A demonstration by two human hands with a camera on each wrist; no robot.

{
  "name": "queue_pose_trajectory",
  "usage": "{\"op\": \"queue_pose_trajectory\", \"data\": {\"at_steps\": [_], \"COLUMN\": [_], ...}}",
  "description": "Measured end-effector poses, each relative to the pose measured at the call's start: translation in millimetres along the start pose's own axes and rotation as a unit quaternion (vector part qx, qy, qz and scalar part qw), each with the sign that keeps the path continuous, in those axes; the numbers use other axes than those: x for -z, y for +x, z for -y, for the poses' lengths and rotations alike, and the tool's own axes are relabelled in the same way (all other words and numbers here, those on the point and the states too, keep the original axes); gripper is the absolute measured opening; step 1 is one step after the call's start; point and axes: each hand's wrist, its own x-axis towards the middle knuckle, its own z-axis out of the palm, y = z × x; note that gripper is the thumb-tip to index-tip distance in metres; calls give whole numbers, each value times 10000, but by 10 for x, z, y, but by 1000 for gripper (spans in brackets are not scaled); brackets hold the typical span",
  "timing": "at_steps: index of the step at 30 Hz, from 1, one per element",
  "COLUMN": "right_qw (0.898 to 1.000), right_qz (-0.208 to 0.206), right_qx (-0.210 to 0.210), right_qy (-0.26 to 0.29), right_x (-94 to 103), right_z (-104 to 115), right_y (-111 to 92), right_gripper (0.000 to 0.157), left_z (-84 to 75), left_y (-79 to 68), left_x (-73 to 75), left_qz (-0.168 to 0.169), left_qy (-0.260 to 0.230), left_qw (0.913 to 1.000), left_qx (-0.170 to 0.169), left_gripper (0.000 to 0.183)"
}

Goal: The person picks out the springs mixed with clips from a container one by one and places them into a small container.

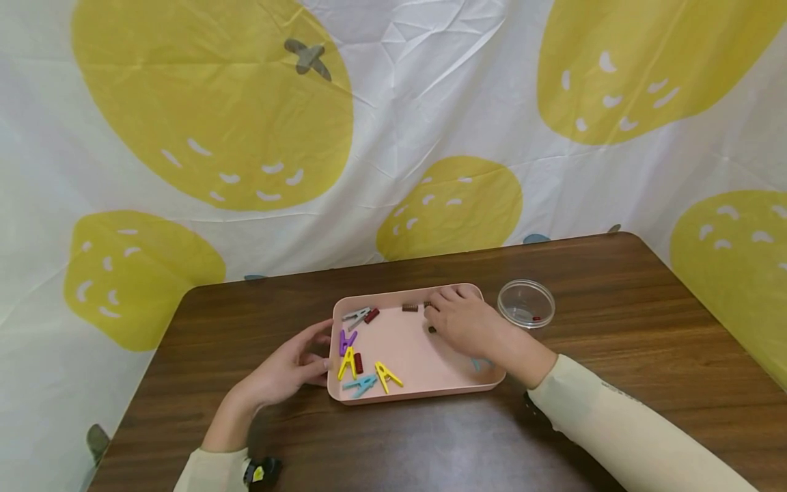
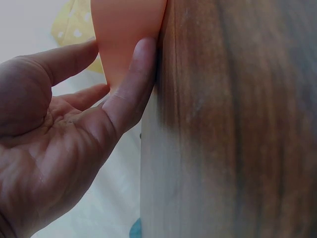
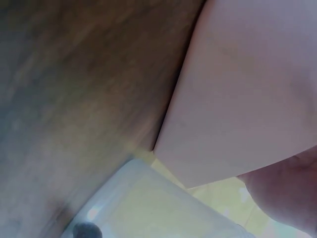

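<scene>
A shallow pink tray (image 1: 424,352) lies on the table. My left hand (image 1: 285,369) rests against its left outer wall; in the left wrist view its extended fingers (image 2: 141,62) touch that wall. My right hand (image 1: 461,318) reaches over the far right part of the tray, fingertips down and mostly hidden. Near them lie a brown ridged piece like a coil (image 1: 410,307) and a small dark piece (image 1: 432,329). On the tray's left are grey (image 1: 358,316), purple (image 1: 347,340), yellow (image 1: 348,362) and light blue (image 1: 361,385) clothespins, with dark red pieces (image 1: 371,315) among them.
Just right of the tray stands a clear round dish (image 1: 516,297) with a small red piece (image 1: 537,318) in it. Another light blue clothespin (image 1: 477,364) is partly hidden by my right forearm. Behind the wooden table (image 1: 277,301) hangs a lemon-print cloth (image 1: 369,137).
</scene>
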Motion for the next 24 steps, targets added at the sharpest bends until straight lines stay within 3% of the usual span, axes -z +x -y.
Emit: {"op": "queue_pose_trajectory", "data": {"at_steps": [6,15,24], "right_qw": [9999,9984,9990], "right_qz": [-156,-442,-420], "right_qx": [-24,-10,-15], "right_qy": [10,-344,-155], "right_x": [0,159,428], "right_z": [18,25,33], "right_y": [2,2,-32], "right_gripper": [28,26,29], "left_z": [-94,105,126], "left_y": [-37,34,41], "left_x": [-15,10,12], "left_qz": [15,-67,-81], "left_qy": [-27,110,138], "left_qw": [10000,9999,9999], "left_qx": [29,-62,-42], "left_gripper": [67,68,69]}}
